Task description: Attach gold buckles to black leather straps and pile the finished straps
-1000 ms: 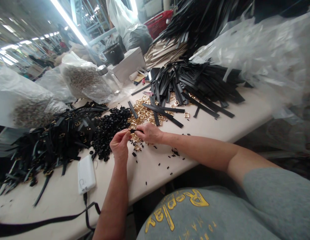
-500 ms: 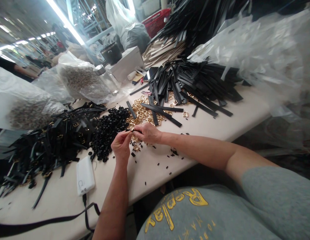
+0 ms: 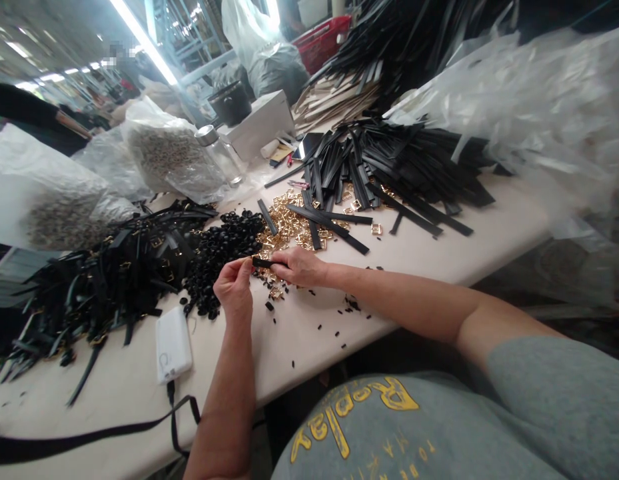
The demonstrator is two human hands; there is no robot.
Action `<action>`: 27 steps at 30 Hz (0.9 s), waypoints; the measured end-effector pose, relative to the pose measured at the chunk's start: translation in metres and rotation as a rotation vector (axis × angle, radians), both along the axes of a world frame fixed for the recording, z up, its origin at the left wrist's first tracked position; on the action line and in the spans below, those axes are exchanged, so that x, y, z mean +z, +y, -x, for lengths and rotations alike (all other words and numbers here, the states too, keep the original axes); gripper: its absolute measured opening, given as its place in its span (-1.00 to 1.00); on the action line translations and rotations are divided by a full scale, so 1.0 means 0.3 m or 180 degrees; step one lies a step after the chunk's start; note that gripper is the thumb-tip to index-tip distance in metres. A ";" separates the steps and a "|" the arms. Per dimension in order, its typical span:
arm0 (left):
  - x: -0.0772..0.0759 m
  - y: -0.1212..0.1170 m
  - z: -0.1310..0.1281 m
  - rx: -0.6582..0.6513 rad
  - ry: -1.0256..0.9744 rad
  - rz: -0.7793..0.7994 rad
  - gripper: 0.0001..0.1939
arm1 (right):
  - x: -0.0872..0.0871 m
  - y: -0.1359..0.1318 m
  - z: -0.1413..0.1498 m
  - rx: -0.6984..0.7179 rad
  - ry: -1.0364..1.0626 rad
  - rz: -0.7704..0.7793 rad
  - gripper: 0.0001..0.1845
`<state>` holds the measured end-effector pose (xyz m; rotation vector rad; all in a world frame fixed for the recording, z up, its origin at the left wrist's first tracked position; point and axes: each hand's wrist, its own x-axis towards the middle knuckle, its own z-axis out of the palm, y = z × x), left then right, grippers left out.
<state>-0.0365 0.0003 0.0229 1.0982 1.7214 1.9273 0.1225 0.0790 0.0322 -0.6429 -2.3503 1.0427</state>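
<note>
Surface (image 3: 409, 267): pale, runs diagonally across the view. Crumpled clear plastic (image 3: 549, 113) at its right side. Heap of black strips (image 3: 414, 157) on the far side, ends fanned toward the person. Tangle of black straps (image 3: 114, 273) with gold buckles attached, left. Behind it, clear bags (image 3: 162, 157) of small pale pieces, exact contents too small to tell. White box (image 3: 262, 127) with a black pot (image 3: 230, 103) on top; lidded clear jar (image 3: 222, 155) beside the box. Mound of black loops (image 3: 222, 250) between the strap tangle and a pile of loose gold buckles (image 3: 289, 223); several black strips lie across the buckles.

Both hands are over the near edge of loops and buckles. Left grip (image 3: 243, 267): thumb and fingers pinched on one end of a short black strip (image 3: 262, 263). Right grip (image 3: 278, 262): closed round the other end; strip spans the gap, roughly level. White power bank (image 3: 173, 345) with cable lies left of the left forearm. Tiny black bits (image 3: 350, 305) scattered near the right forearm.
</note>
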 end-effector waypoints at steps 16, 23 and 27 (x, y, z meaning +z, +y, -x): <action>-0.020 0.004 -0.057 -0.0501 -0.0316 0.0058 -0.79 | -0.012 0.004 0.008 0.0140 0.0407 0.0292 -0.81; -0.015 0.013 -0.067 -0.0567 -0.0602 -0.0196 -0.63 | -0.041 0.008 0.018 0.0329 0.0647 0.0482 -0.84; -0.002 0.020 -0.074 -0.0638 -0.1067 -0.0178 -0.25 | -0.057 0.013 0.023 0.0398 0.0703 0.0601 -0.86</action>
